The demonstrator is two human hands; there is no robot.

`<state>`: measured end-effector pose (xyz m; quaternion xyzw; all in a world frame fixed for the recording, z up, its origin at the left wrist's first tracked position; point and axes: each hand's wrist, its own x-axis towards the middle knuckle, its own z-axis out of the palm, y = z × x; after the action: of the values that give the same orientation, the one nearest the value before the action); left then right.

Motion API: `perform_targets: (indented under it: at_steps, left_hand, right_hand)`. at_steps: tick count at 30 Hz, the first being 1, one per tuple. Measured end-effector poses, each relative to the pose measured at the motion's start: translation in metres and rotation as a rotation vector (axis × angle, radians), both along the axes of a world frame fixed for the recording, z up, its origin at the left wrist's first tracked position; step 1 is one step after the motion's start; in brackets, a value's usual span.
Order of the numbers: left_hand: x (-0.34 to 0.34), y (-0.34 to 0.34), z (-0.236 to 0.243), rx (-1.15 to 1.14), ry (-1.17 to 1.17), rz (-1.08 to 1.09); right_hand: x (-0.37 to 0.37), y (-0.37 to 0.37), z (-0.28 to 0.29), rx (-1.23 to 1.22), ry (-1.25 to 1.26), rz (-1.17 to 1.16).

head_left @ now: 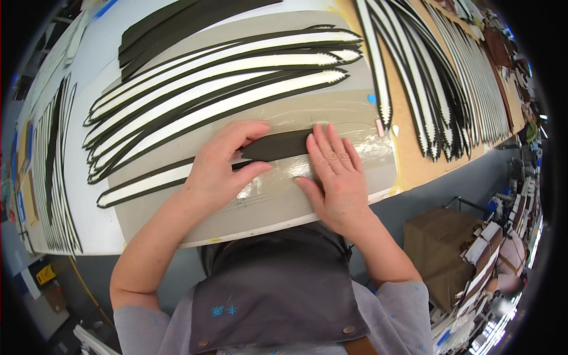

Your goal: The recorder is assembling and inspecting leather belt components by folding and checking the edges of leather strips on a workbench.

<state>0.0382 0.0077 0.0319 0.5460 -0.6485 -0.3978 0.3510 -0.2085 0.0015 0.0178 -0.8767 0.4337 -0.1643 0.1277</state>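
Observation:
On a grey mat (142, 222) in front of me lies a long strip with a white middle and black edges (145, 184). Toward its right, a plain black band (278, 145) covers the white. My right hand (338, 180) rests flat on the band's right end, fingers stretched out and thumb apart. Arched over the strip is my left hand (214, 157), its thumb at the near edge and its fingers at the far edge, with a gap between them. It hides part of the strip where white meets black. Several similar strips (236, 97) with pointed ends lie just beyond.
Dark flat pieces (171, 32) are piled at the back. More black-and-white strips (426, 94) overhang the right side, beside a row of thin strips (473, 83). Others (50, 177) lie at far left. A small pinkish piece (380, 127) sits near the mat's right edge. A brown-covered box (435, 254) stands below.

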Motion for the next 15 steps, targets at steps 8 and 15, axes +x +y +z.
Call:
perform_targets:
  at_steps: [8,15]
  left_hand:
    - [0.004,0.003,-0.02,-0.285,-0.154,-0.073]
    - [0.001,0.005,-0.017,-0.293,-0.209,-0.082]
  right_hand:
    - [0.002,0.0,0.0,-0.003,0.026,0.001]
    - [0.001,-0.002,0.001,0.006,0.021,0.005]
